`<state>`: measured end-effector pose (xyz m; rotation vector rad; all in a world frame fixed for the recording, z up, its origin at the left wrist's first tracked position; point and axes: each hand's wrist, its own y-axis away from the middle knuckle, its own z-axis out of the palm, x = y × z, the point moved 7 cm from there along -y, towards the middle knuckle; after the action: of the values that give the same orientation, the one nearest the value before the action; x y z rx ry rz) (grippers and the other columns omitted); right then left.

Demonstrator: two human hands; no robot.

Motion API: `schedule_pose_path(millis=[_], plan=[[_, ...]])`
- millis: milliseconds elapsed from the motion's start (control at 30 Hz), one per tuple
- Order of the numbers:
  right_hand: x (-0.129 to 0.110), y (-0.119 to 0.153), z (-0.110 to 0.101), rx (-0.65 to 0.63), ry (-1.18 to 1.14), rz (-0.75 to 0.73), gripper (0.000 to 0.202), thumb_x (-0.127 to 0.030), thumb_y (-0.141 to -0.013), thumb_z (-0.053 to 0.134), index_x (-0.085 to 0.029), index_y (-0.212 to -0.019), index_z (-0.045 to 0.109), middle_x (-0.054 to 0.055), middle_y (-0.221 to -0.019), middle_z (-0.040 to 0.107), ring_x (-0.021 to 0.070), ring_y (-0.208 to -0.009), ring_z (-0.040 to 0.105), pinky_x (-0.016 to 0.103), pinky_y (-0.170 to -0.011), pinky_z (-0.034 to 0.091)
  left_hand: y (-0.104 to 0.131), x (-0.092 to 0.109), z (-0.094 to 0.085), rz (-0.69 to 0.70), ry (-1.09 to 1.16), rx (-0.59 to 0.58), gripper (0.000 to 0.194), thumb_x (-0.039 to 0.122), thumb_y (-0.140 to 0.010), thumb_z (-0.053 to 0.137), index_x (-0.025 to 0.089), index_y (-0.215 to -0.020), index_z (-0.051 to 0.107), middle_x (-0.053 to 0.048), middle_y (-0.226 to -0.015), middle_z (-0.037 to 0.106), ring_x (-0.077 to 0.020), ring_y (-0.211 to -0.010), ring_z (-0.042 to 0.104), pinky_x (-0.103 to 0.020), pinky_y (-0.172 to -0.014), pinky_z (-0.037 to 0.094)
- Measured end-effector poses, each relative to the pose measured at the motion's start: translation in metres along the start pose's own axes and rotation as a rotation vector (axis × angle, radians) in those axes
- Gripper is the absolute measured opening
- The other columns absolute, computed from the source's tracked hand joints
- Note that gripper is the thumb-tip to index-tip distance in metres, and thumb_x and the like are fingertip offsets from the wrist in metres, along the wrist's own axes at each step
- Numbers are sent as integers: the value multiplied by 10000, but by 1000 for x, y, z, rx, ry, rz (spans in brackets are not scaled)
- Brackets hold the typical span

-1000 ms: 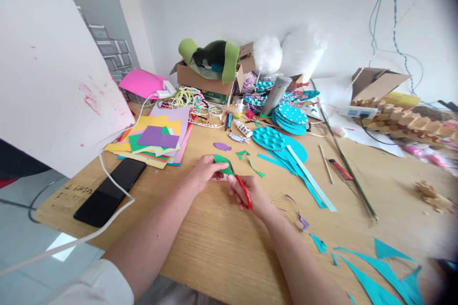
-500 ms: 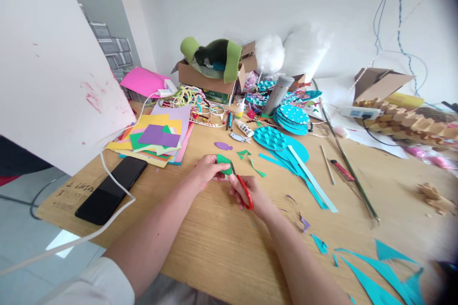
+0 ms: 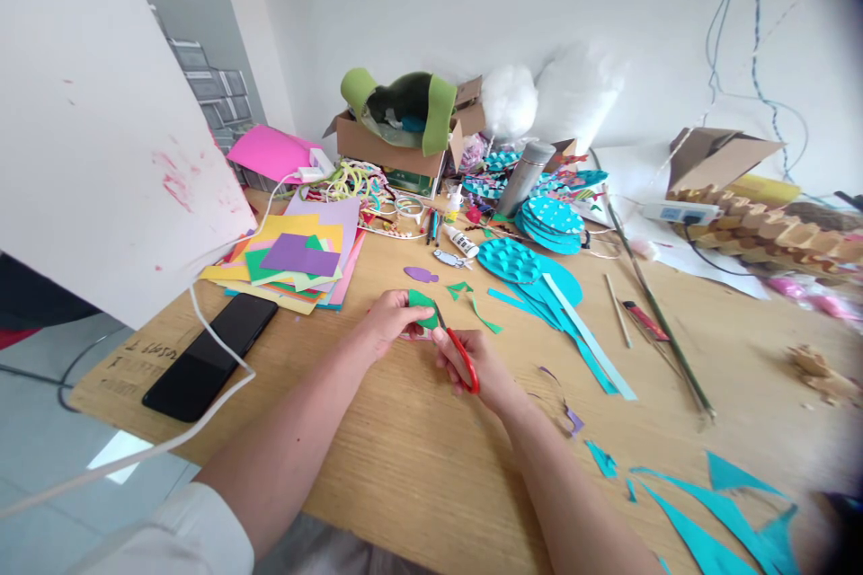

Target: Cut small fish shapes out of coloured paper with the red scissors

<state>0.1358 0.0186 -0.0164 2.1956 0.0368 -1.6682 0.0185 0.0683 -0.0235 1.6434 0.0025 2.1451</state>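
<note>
Where the desk (image 3: 378, 467) starts at left, one black phone (image 3: 209, 364) lies flat, a white cable (image 3: 233, 359) crossing it in view. Next comes one stack of coloured paper (image 3: 310, 214), unevenly fanned. Then the left hand (image 3: 391, 323): thumb and fingers pinch one piece of green paper (image 3: 422, 309), which is between the two hands, over the desk. Behind it lies one purple cutout (image 3: 421, 275). At the paper's right edge, one pair of red-handled scissors (image 3: 467, 359), blades meeting the paper; how far they part is too small to tell. The right hand (image 3: 485, 370) is wrapped round the handles. Farther right: green scraps (image 3: 485, 322), purple snippets (image 3: 573, 420), turquoise offcuts (image 3: 600, 458), all loose.

Handling note: the step in hand appears to be trimming. Turning the paper with the left hand, the scissors at one angle, likely gives the smoother edge; short bites suit so small a piece. The left thumb seems near the cutting line and is best set back.
</note>
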Motion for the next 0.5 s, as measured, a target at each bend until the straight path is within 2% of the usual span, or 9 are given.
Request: schedule_pose_path(millis=[267, 500], plan=[[-1, 1, 0, 10, 6, 20, 591, -736, -735, 561, -177, -551, 500, -48, -338, 444, 75, -278, 400, 192, -326, 275, 0, 1, 1, 6, 20, -5, 298, 325, -565, 777, 130, -661, 573, -17, -613, 606, -79, -490, 511, -210, -486, 371], [0, 1, 1, -31, 3, 9, 601, -746, -758, 519, -171, -582, 515, -46, -373, 460, 74, -301, 421, 195, -346, 280, 1, 3, 2, 19, -1, -10, 294, 323, -544, 778, 125, -650, 587, -16, -593, 608, -80, -482, 505, -214, -481, 365]])
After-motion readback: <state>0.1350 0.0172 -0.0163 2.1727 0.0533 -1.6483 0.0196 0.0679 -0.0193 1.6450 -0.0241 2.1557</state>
